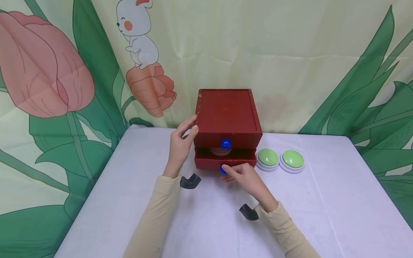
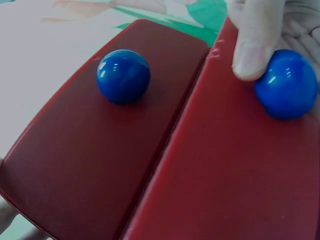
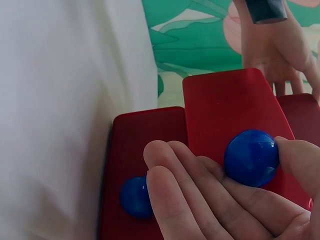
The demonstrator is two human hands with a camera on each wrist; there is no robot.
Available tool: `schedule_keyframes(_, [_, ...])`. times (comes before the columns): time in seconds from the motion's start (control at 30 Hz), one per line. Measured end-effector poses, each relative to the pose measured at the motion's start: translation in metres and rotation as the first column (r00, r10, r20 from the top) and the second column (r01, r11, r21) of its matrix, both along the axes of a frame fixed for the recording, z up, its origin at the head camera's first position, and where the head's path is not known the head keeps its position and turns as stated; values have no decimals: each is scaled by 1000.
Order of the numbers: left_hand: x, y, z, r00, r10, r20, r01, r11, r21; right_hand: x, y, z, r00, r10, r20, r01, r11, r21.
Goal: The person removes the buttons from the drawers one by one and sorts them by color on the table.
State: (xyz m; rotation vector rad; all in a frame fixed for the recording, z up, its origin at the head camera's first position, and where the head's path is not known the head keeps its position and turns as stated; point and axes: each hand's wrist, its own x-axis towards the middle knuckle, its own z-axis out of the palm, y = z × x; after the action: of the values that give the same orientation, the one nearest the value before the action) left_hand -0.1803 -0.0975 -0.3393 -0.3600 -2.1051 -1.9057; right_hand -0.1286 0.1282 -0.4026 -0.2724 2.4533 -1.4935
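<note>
A small red drawer box point(image 1: 227, 111) has two drawers with round blue knobs. Its lower drawer point(image 1: 206, 164) sticks out partway, and inside shows a pale round object point(image 1: 221, 151), mostly hidden under the upper drawer's front. My right hand point(image 1: 246, 177) pinches the lower knob point(image 3: 251, 158) between thumb and fingers. Above it, the upper knob point(image 2: 123, 76) is untouched on the upper drawer's front. With fingers extended, my left hand point(image 1: 181, 145) rests along the box's left side, its thumb near the top front edge.
Two green dome buttons with white bases, a nearer-to-box button point(image 1: 267, 157) and an outer button point(image 1: 292, 159), stand right of the box on a white-covered table point(image 1: 326, 193). Behind the box hangs a printed cloth point(image 1: 274, 64) with flowers and a rabbit.
</note>
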Motion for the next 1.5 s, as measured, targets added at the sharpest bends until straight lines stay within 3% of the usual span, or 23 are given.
schedule_keyframes(0.2, [-13, -4, -16, 1000, 9, -1, -9, 1000, 1, 5, 1, -1, 1000, 7, -10, -7, 1000, -1])
schedule_keyframes(0.43, [-17, -8, -15, 999, -9, 45, 8, 1000, 19, 11, 2, -2, 999, 28, -31, -28, 999, -17])
schedule_keyframes(0.93, [-15, -12, -8, 998, -19, 63, 19, 1000, -12, 18, 3, -1, 998, 49, -44, -50, 999, -20])
schedule_keyframes(1.5, [-17, -13, -9, 997, -27, 78, 28, 1000, -10, 27, 4, -2, 998, 48, -26, -47, 998, 44])
